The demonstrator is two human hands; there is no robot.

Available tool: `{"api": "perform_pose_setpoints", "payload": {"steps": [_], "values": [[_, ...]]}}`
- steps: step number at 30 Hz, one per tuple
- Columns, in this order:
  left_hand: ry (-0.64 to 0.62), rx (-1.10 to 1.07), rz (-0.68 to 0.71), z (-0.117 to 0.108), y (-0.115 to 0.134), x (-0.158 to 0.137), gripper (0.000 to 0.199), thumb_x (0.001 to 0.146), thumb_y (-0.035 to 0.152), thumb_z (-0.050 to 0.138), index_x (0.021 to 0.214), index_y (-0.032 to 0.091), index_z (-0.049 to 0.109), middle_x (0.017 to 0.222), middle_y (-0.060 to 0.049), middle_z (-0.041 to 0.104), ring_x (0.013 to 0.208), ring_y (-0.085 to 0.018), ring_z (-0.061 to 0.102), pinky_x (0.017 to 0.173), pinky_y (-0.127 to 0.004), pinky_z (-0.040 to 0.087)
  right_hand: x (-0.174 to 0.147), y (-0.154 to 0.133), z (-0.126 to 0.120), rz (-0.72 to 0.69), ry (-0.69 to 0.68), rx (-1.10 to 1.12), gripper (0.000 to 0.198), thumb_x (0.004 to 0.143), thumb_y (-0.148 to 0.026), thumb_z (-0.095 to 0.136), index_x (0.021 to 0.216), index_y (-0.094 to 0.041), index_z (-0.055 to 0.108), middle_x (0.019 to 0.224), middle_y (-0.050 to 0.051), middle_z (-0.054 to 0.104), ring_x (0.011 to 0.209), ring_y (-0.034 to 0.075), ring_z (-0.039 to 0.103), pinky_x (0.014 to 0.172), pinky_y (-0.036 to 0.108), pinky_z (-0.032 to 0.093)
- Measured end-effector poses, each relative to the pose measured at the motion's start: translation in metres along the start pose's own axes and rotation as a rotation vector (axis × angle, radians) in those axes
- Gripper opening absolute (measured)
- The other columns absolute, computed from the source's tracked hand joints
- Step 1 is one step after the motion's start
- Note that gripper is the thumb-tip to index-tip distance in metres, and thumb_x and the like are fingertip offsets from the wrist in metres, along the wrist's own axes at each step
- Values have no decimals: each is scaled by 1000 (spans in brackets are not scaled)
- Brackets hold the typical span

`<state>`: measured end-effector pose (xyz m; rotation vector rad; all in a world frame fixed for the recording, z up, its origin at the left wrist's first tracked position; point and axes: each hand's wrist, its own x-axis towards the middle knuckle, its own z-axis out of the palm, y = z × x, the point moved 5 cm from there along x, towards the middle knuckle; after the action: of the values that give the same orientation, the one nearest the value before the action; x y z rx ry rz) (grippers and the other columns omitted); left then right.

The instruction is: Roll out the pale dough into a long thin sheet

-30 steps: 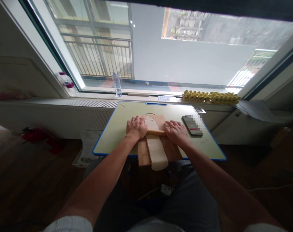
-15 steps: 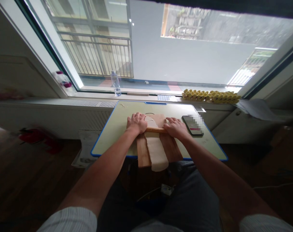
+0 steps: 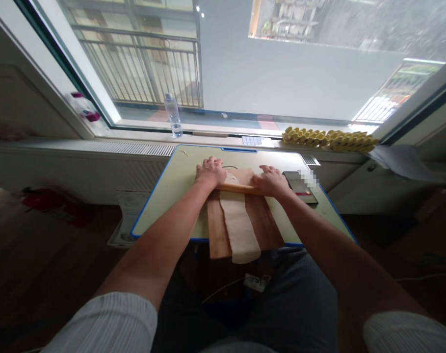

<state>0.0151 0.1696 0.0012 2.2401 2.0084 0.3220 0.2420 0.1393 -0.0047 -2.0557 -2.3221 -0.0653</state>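
Note:
A wooden rolling pin [image 3: 239,188] lies crosswise over a long strip of pale dough [image 3: 240,228]. My left hand [image 3: 210,172] is closed over the pin's left end. On the right end rests my right hand [image 3: 271,181], its fingers bent around the pin and one finger lifted a little. The dough runs lengthwise along a wooden cutting board [image 3: 218,230], and its near end hangs past the board's front edge. Part of the dough's far end shows beyond the pin, partly covered by my left hand.
The board sits on a small blue-edged table [image 3: 171,196] and juts over its front. A phone [image 3: 300,186] lies right of my right hand. On the windowsill stand a water bottle [image 3: 173,117] and yellow egg trays [image 3: 329,139]. A red fire extinguisher [image 3: 57,203] lies at left.
Both hands and the rolling pin have shifted slightly away from me along the dough. The whole view has tilted down and changed a little. Both hands stay on the pin.

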Motion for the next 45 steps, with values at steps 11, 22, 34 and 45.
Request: {"api": "perform_pose_setpoints", "payload": {"steps": [11, 22, 34, 45], "values": [[7, -11, 1, -2, 1, -5, 52, 98, 39, 44, 144, 27, 64, 155, -14, 56, 137, -34, 53, 113, -55, 45, -1, 1, 5, -43, -29, -30, 58, 103, -49, 53, 156, -24, 58, 163, 15, 51, 139, 38, 51, 117, 49, 41], [-77, 6, -22, 0, 0, -43, 61, 102, 43, 34, 159, 33, 51, 167, -11, 47, 146, -37, 48, 119, -63, 38, -29, -9, 2, -35, -55, -16, 61, 109, -51, 41, 167, -33, 43, 169, 9, 46, 148, 36, 46, 120, 54, 38], [81, 42, -3, -10, 9, -111, 54, 104, 40, 35, 144, 28, 68, 169, -9, 49, 151, -35, 44, 121, -63, 35, -74, -23, -10, -75, -9, -65, 56, 111, -41, 30, 160, -25, 53, 165, 11, 52, 147, 32, 47, 117, 49, 41], [124, 32, -41, -10, 10, -120, 51, 105, 42, 37, 144, 31, 68, 168, -7, 51, 150, -33, 45, 121, -60, 35, -75, -25, -13, -101, 18, -68, 49, 111, -42, 34, 150, -31, 61, 154, 9, 62, 140, 29, 52, 114, 46, 42]]}}
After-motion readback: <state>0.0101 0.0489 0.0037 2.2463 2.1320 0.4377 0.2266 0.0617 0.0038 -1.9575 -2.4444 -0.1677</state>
